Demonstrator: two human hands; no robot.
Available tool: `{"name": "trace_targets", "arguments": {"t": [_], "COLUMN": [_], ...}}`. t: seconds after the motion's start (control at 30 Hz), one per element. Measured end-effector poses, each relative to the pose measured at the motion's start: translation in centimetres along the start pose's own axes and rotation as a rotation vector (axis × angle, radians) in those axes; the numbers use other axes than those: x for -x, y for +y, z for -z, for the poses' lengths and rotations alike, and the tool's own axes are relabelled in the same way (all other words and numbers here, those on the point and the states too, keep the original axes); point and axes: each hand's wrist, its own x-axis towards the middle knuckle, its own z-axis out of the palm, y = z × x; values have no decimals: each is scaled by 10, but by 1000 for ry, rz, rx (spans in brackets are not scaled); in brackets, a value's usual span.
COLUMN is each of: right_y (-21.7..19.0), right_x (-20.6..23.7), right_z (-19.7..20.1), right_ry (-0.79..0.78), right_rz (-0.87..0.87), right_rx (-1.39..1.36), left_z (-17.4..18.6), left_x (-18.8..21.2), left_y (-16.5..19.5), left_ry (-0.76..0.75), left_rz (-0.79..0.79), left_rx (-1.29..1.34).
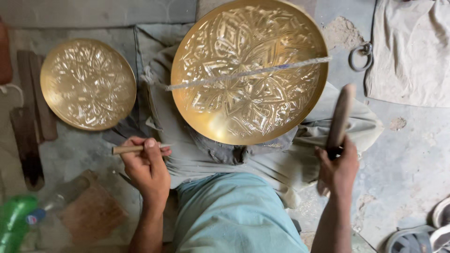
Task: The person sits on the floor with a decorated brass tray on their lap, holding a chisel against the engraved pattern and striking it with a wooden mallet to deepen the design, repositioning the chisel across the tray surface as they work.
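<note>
Gripping a slim wooden-handled tool (133,149) in a closed left hand (146,166), I see the fingers curled tight round its shaft and the thumb laid along the top, the tool lying nearly level and pointing right. My right hand (338,171) is likewise clamped shut, around the lower end of a dark wooden mallet (341,116) that stands raised and tilted slightly, blurred at its upper end. Between the two hands, resting on my lap over grey-green trousers (197,154), sits the large brass dish (249,70): round, shallow, bright gold, its face covered with chased floral and geometric relief around a central star. A twisted cord (248,72) runs across it from left to right. Neither hand touches the dish; the left is just below its lower left rim, the right just beside its lower right rim. A second, smaller brass dish (88,84) with similar chasing lies well apart on the dusty concrete floor (408,154) to the left, beside dark wooden slats (28,122). A steel ring (361,56) and a pale cloth (412,51) lie at upper right; a green plastic bottle (16,220) shows at lower left.
</note>
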Motion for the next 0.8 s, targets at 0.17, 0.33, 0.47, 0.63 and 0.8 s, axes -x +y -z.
{"name": "trace_targets", "arguments": {"t": [0.17, 0.33, 0.47, 0.63, 0.8], "right_y": [-12, -87, -125, -134, -128], "right_x": [37, 46, 47, 44, 35], "right_z": [-40, -66, -62, -52, -42], "right_ry": [97, 52, 117, 141, 116], "right_rz": [-46, 75, -8, -23, -73], "right_rx": [-499, -633, -306, -282, -360], "left_z": [-9, -16, -1, 8, -13], "left_x": [11, 26, 29, 28, 20], "left_y": [-4, 2, 8, 11, 36], "left_ry": [-61, -197, -192, -211, -313], "left_rz": [15, -44, -56, -146, -493], "left_rx": [-102, -51, -133, -236, -529]}}
